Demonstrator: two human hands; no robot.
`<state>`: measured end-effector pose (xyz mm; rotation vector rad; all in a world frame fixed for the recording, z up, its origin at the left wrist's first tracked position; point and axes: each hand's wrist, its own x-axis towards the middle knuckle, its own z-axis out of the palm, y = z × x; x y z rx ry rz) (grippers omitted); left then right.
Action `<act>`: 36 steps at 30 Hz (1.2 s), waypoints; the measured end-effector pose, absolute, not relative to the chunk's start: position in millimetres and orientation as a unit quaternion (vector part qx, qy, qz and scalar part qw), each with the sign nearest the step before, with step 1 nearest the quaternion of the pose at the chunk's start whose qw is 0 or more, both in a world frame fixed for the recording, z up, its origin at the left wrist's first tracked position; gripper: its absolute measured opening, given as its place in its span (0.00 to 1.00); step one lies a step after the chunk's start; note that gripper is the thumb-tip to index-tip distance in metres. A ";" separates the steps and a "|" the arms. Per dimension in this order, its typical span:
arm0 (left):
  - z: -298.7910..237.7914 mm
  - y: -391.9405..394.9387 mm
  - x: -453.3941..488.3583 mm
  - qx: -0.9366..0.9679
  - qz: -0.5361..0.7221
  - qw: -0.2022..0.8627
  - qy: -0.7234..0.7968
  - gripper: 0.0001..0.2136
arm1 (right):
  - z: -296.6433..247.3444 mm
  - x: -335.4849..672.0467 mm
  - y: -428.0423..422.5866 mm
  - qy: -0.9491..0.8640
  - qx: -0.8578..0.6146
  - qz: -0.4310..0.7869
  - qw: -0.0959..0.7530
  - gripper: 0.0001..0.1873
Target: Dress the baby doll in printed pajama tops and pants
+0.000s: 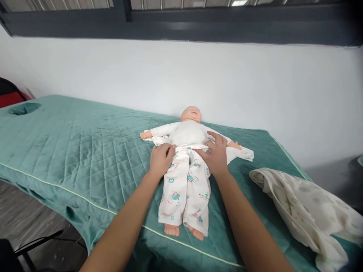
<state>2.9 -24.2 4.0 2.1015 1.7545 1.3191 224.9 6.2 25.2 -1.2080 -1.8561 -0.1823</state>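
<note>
A baby doll [190, 113] lies on its back on a green quilted table [85, 151], head toward the wall. It wears a white top [185, 133] and printed white trousers [185, 189]; its bare feet [183, 230] point toward me. My left hand [160, 158] pinches the trousers' waistband at the doll's left-side hip, fingers curled. My right hand [215, 153] rests on the waistband at the other hip, fingers bent onto the cloth. A printed garment [239, 153] lies spread under the doll.
A crumpled cream cloth [306, 211] lies on the table at the right. The table has a face hole [24, 108] at its far left end. A white wall stands close behind. A red chair [10, 98] shows at the left edge.
</note>
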 end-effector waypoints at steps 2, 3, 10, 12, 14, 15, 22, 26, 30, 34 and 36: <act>3.6 -29.1 3.0 0.703 0.421 0.048 0.571 0.10 | 26.1 224.5 0.9 -0.748 -0.490 -0.081 0.441 0.15; 3.5 -30.3 3.3 0.707 0.417 0.040 0.569 0.10 | 26.0 224.3 -3.5 -0.746 -0.493 -0.085 0.439 0.14; 2.6 -31.3 5.1 0.714 0.397 0.007 0.577 0.09 | 18.2 223.0 -54.2 -0.755 -0.476 -0.085 0.443 0.12; 2.2 -31.5 5.2 0.721 0.394 0.003 0.570 0.09 | 17.2 223.1 -63.4 -0.770 -0.451 -0.044 0.449 0.13; 1.9 -31.5 5.4 0.726 0.395 0.000 0.562 0.09 | 17.5 223.2 -66.4 -0.774 -0.444 -0.003 0.452 0.13; 1.9 -31.4 5.5 0.727 0.398 0.001 0.560 0.10 | 18.0 223.2 -65.9 -0.771 -0.450 0.013 0.450 0.14; 3.8 -32.6 7.1 0.713 0.415 0.035 0.564 0.11 | 20.9 219.1 -58.8 -0.710 -0.567 0.080 0.409 0.28; 5.3 -33.6 7.3 0.700 0.424 0.072 0.570 0.11 | 22.0 221.9 -58.0 -0.676 -0.603 0.150 0.396 0.31; 6.1 -30.5 5.0 0.692 0.449 0.146 0.547 0.11 | 21.5 237.4 -54.7 -0.668 -0.573 0.263 0.395 0.26; 10.9 -25.5 4.1 0.663 0.473 0.223 0.536 0.12 | 19.3 252.3 -53.7 -0.665 -0.512 0.372 0.397 0.19; 15.5 -21.2 6.1 0.661 0.480 0.221 0.533 0.12 | 16.8 255.6 -53.7 -0.664 -0.487 0.398 0.405 0.21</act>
